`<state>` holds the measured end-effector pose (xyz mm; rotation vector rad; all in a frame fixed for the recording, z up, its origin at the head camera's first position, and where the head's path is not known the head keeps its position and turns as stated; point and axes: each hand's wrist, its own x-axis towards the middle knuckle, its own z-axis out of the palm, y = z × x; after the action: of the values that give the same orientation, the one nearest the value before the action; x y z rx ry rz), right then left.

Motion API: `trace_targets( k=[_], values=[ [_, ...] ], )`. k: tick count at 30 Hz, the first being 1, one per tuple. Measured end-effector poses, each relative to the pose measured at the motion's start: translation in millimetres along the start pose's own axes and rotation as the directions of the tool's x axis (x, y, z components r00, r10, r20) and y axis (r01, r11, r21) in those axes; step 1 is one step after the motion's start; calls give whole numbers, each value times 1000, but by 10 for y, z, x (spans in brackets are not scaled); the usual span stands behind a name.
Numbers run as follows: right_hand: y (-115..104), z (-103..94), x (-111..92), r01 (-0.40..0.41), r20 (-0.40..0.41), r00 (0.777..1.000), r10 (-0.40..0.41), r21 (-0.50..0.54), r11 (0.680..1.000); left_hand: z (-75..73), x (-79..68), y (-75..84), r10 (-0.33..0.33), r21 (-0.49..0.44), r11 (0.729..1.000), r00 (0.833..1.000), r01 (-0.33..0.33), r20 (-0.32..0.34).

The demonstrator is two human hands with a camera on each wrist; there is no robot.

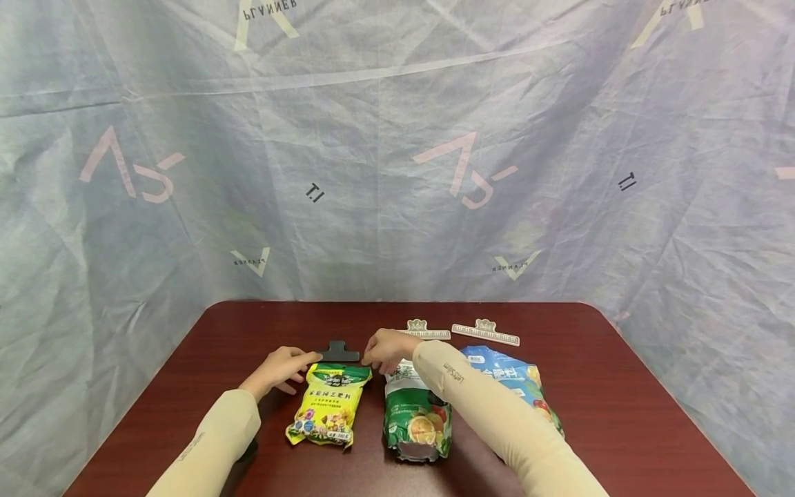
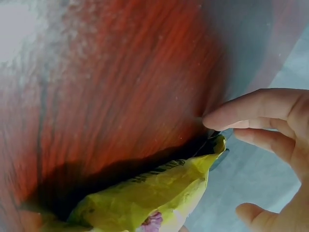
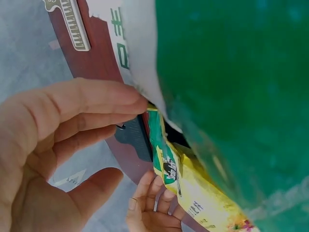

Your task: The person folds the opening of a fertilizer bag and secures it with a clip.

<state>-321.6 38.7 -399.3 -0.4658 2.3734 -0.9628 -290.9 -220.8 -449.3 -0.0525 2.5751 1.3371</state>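
Observation:
A yellow fertilizer bag (image 1: 332,404) with a green top lies on the table, its upper edge against a black clip (image 1: 338,353). My left hand (image 1: 282,368) is at the upper left of this bag, a fingertip near the clip's left end. On the other side, my right hand (image 1: 389,347) has its fingertips by the clip's right end. Fingers of both hands are fairly straight, with thumbs held apart, and nothing is gripped. The right wrist view shows the right-hand fingers (image 3: 96,99) beside a green-and-white bag (image 3: 231,96), which fills much of that view.
Right of the yellow bag lies the green-and-white bag, partly under the right forearm. A blue bag (image 1: 497,366) is farther right, also partly covered. Two pale crown-topped clips (image 1: 486,333) with piano-key patterns lie behind them. A grey printed cloth (image 1: 373,207) hangs beyond the dark red table (image 1: 205,373).

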Motion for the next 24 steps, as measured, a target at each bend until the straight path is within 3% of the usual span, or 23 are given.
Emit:
trace_targets(
  k=[8,14,24],
  values=[
    [37,-14,41,-40,30,999,37,85,996,-4,31,7,-12,-27,1000,1000,13,25],
    [70,-5,82,-57,51,997,50,151,987,10,70,-2,-22,-88,996,997,29,80],
    [48,15,115,-80,78,995,67,172,982,16,128,-13,-52,-129,989,991,68,119]
  ],
)
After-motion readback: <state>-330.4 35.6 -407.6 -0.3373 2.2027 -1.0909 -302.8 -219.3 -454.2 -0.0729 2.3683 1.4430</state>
